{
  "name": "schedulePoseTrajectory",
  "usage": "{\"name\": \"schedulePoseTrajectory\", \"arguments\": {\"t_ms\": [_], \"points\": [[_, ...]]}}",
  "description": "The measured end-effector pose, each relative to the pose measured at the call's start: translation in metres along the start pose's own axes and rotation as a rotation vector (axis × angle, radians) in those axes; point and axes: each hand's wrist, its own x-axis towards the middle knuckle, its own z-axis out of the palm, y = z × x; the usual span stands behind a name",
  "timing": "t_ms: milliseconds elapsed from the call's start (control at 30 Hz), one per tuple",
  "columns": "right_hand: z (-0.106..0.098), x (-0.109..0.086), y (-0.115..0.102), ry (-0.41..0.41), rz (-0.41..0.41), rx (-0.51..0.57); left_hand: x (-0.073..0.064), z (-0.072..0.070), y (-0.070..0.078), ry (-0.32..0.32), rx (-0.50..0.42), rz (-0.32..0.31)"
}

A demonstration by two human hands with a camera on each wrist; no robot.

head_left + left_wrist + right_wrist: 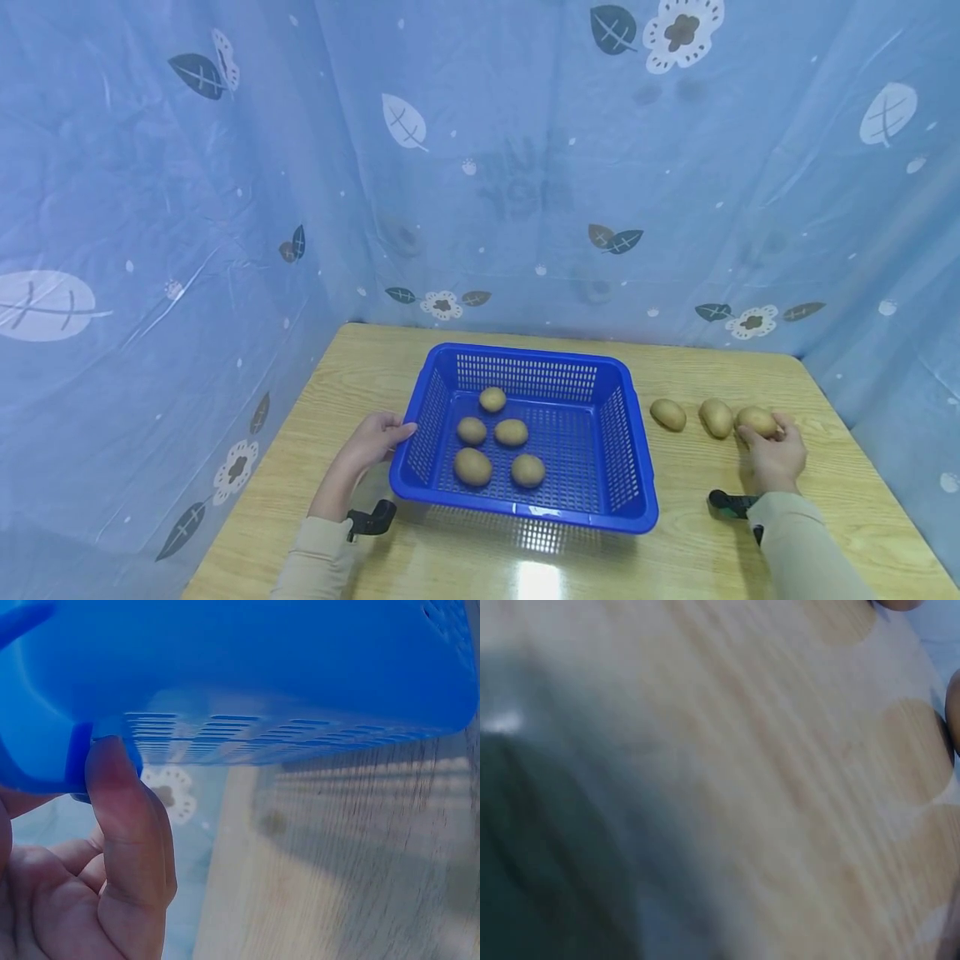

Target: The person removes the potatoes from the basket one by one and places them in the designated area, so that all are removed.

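A blue plastic basket (523,518) stands on the table with several potatoes inside, mostly in its left half. My left hand (377,439) grips the basket's left rim, thumb on top; in the left wrist view its fingers (124,802) curl up under the rim (45,761). To the right of the basket, three potatoes lie in a row. My right hand (777,454) holds the rightmost potato (756,421) between thumb and fingers. Beside it lie the middle potato (717,417) and the left one (668,414). The right wrist view shows only potato edges, and the hand is largely hidden there.
The wooden table (600,567) ends at a blue patterned curtain (510,208) behind and at both sides. Dark wrist mounts (372,518) sit at both sleeves, close to the tabletop. A dark blurred shape (547,840) covers the left of the right wrist view.
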Motion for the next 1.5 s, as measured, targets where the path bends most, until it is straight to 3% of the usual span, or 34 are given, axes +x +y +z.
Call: {"name": "schedulePoseTrajectory", "arguments": {"t_ms": [267, 467, 1500], "points": [[0.0017, -0.0032, -0.0009, 0.011, -0.009, -0.046, 0.0001, 0.0000, -0.0019, -0.014, 0.003, 0.008], [0.0011, 0.0008, -0.0029, -0.015, 0.026, -0.039, 0.0006, -0.0012, -0.0018, -0.018, -0.003, 0.007], [0.0009, -0.0029, 0.0009, 0.002, 0.000, -0.051, 0.0009, -0.0012, -0.0028, -0.021, -0.014, 0.010]]}}
